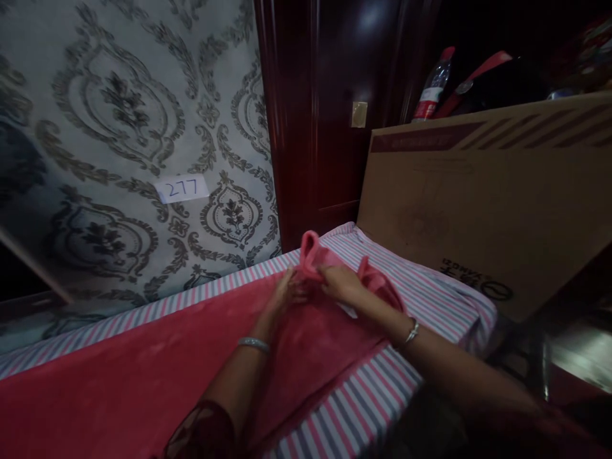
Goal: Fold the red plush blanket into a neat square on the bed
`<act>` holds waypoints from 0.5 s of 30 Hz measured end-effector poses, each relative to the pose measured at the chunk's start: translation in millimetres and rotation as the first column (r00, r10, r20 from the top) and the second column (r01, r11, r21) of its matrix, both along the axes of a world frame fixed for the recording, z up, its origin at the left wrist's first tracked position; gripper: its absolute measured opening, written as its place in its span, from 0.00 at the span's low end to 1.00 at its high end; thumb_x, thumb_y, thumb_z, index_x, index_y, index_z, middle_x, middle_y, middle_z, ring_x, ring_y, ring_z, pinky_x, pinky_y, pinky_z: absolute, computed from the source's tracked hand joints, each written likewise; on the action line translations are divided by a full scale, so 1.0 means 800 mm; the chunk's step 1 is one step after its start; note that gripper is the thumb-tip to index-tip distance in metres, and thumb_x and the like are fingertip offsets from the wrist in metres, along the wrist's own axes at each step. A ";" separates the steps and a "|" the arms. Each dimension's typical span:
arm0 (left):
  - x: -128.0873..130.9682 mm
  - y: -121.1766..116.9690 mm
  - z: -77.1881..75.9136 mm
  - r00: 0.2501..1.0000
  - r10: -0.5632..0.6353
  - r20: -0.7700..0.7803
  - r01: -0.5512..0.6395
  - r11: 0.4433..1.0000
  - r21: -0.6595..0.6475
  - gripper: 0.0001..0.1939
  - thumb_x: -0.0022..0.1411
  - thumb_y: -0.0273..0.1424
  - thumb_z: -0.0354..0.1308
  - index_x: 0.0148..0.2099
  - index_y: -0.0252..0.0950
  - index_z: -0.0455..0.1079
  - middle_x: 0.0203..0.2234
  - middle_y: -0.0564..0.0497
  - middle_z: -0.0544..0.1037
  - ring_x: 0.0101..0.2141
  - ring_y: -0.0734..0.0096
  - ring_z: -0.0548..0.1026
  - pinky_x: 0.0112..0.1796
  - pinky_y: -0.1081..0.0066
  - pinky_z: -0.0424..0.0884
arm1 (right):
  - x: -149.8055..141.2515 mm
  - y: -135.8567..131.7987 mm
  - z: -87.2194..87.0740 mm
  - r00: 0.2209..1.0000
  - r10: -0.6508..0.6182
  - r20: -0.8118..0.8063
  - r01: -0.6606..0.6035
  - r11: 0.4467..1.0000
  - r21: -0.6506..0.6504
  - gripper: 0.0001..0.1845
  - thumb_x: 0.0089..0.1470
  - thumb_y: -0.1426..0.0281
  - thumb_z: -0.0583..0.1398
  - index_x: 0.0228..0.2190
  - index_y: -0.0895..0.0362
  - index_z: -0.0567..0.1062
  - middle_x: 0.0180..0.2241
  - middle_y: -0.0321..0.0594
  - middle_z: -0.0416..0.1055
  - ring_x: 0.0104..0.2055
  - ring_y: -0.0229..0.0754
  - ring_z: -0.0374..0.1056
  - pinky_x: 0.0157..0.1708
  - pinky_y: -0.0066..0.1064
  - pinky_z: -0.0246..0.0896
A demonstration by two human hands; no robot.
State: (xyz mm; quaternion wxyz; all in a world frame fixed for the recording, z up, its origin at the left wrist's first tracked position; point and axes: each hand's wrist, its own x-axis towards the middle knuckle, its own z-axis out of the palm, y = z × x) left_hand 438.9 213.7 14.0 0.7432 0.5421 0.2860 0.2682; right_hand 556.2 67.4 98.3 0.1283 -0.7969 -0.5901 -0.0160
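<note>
At five o'clock from the hands, nearest to the person, the striped sheet (329, 421) shows its edge; the cloth (143, 363), which is red, lies on this sheet, quite flat from seven to nine o'clock, but bunched at the hands; a bangle (254, 345) is on the left wrist and a bracelet (412, 330) on the right. The left hand (285, 292) touches the cloth with fingers bent, but I cannot tell whether it grips; the right hand (342, 284) is closed on the bunched part, from which a loop (310, 245) stands up at twelve; a loose end rises toward three.

In my judgement, a weak pinch could let the loop fall back; an uneven pull of the two hands could crease the flat part, or drag the sheet under it; the loose end could become twisted if the right arm catches it.

Farther, at ten, a label (182, 189) with "277" is on the wall (119, 134); the box (459, 210) stands before three; the door (315, 153) is at twelve; the bottle (433, 89), past one, seems too far to be disturbed.
</note>
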 end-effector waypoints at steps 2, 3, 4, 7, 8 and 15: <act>-0.011 -0.009 -0.003 0.999 -0.018 0.033 0.021 0.995 -0.101 0.29 0.61 0.54 0.52 0.47 0.33 0.72 0.34 0.41 0.79 0.38 0.53 0.79 0.37 0.54 0.76 | -0.055 -0.002 -0.019 0.999 0.043 -0.010 -0.043 0.999 -0.028 0.15 0.58 0.75 0.57 0.46 0.62 0.76 0.45 0.51 0.77 0.45 0.49 0.72 0.41 0.33 0.63; -0.016 -0.014 -0.006 0.999 -0.008 0.046 0.014 0.991 -0.135 0.26 0.62 0.51 0.54 0.46 0.33 0.72 0.32 0.42 0.79 0.36 0.56 0.79 0.36 0.57 0.76 | -0.077 -0.004 -0.029 0.998 0.052 -0.018 -0.053 0.998 -0.044 0.15 0.59 0.75 0.56 0.46 0.62 0.77 0.43 0.51 0.77 0.44 0.49 0.73 0.40 0.33 0.64; -0.020 -0.018 -0.009 0.998 0.018 0.054 -0.009 0.987 -0.162 0.22 0.62 0.47 0.57 0.44 0.32 0.72 0.31 0.43 0.79 0.35 0.58 0.79 0.36 0.60 0.76 | -0.094 -0.007 -0.038 0.998 0.056 -0.019 -0.057 0.997 -0.051 0.16 0.59 0.77 0.56 0.48 0.62 0.76 0.43 0.51 0.77 0.43 0.49 0.73 0.40 0.33 0.65; -0.025 -0.024 -0.019 0.992 0.123 0.036 -0.114 0.974 -0.196 0.11 0.63 0.34 0.60 0.42 0.31 0.71 0.32 0.46 0.78 0.34 0.65 0.78 0.36 0.66 0.76 | -0.123 -0.025 -0.060 0.996 0.065 0.056 -0.062 0.997 -0.043 0.25 0.60 0.80 0.53 0.57 0.61 0.70 0.46 0.52 0.76 0.45 0.50 0.72 0.42 0.35 0.66; -0.025 -0.025 -0.021 0.988 0.151 0.025 -0.143 0.969 -0.203 0.11 0.64 0.33 0.59 0.44 0.30 0.71 0.35 0.46 0.78 0.35 0.66 0.77 0.37 0.66 0.76 | -0.127 -0.035 -0.064 0.994 0.064 0.090 -0.060 0.997 -0.039 0.27 0.60 0.81 0.52 0.60 0.60 0.67 0.47 0.53 0.75 0.47 0.52 0.71 0.44 0.38 0.66; -0.004 -0.027 -0.007 0.972 0.234 0.022 -0.224 0.951 -0.212 0.16 0.66 0.35 0.58 0.53 0.34 0.68 0.45 0.46 0.75 0.40 0.67 0.76 0.39 0.62 0.76 | -0.120 -0.112 -0.075 0.974 -0.018 0.227 0.052 0.988 -0.142 0.33 0.61 0.77 0.51 0.66 0.52 0.56 0.56 0.53 0.67 0.54 0.54 0.64 0.50 0.46 0.60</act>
